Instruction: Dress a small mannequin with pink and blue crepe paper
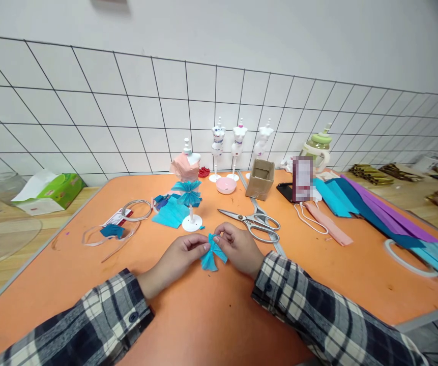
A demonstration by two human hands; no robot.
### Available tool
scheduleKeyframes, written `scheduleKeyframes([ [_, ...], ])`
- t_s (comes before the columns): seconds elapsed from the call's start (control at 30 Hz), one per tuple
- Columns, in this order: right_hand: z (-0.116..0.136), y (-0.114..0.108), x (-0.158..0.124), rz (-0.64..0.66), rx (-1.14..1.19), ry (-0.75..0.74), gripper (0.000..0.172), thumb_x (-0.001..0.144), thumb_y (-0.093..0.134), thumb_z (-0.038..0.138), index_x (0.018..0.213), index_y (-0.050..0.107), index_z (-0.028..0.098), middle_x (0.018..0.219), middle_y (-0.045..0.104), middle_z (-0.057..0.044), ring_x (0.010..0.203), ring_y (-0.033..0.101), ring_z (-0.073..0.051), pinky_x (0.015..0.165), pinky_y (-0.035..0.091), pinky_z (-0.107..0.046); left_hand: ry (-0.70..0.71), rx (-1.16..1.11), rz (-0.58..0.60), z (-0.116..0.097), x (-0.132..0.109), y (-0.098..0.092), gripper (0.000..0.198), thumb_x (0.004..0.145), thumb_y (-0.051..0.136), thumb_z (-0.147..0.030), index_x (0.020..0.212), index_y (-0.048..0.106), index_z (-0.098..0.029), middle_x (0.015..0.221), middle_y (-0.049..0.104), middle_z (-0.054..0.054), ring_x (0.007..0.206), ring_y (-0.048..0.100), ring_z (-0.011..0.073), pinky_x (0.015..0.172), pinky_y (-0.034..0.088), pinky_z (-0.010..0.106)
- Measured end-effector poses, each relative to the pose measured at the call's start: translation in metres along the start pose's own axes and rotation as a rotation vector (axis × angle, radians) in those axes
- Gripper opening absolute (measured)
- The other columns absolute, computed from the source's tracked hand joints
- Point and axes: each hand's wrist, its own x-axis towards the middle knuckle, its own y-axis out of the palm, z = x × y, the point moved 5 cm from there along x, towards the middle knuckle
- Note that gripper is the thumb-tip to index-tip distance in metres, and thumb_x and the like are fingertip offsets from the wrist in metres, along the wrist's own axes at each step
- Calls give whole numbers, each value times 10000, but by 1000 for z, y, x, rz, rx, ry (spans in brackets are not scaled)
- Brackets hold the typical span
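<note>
Between my two hands is a piece of bright blue crepe paper (209, 262), gathered in the middle with its ends fanning out. My left hand (182, 258) pinches it from the left between thumb and fingers. From the right, my right hand (239, 247) pinches its upper part. Just beyond stands a small white dress-form mannequin (192, 222), wearing a pink paper top (186, 166) and a blue pleated paper piece (188, 194) at its lower part. Silver scissors (255, 221) lie beyond my right hand, blades toward the left.
Behind are several white mannequins (238, 140), a pink dish (226, 185) and a cardboard box (260, 179). Flat blue paper (171, 212) and a wire coil (137, 210) lie left. To the right are a phone (302, 178), a bottle (316, 150) and coloured crepe strips (388, 213).
</note>
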Motion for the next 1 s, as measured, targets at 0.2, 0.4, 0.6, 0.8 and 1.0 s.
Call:
scheduleKeyframes([
  [0.2,1,1,0,14,28,17,87,877,580,302,898,586,218,568,480,71,519,465,-108,520,310,-229,-40,-66,-94,7,0,-5,350,763,761,-456,946,753,-158,919,749,76,801,656,215,745,511,316],
  [0.4,-1,3,0,14,30,38,88,872,592,301,881,602,215,539,479,74,499,456,-102,505,298,-223,-54,-218,-110,13,2,-8,367,843,687,-462,1040,723,-154,949,747,92,830,660,212,755,500,317],
  [0.6,-2,8,-1,58,66,61,102,855,611,302,880,615,204,561,503,68,508,471,-95,514,325,-211,-61,-208,-117,8,0,-6,350,719,811,-445,886,703,-156,803,700,27,717,613,152,683,463,259],
  [0.8,-2,5,0,20,125,73,105,851,607,303,866,614,199,534,465,74,485,430,-92,490,294,-213,-16,-246,-94,2,-3,-5,449,774,753,-492,1094,642,-197,889,682,29,798,624,171,722,467,274],
  [1.0,-6,-2,3,-75,218,93,144,860,582,333,854,591,190,576,495,58,519,450,-102,522,345,-230,-49,-105,-64,7,1,-5,368,763,759,-479,918,700,-150,848,695,46,732,608,170,709,456,281],
])
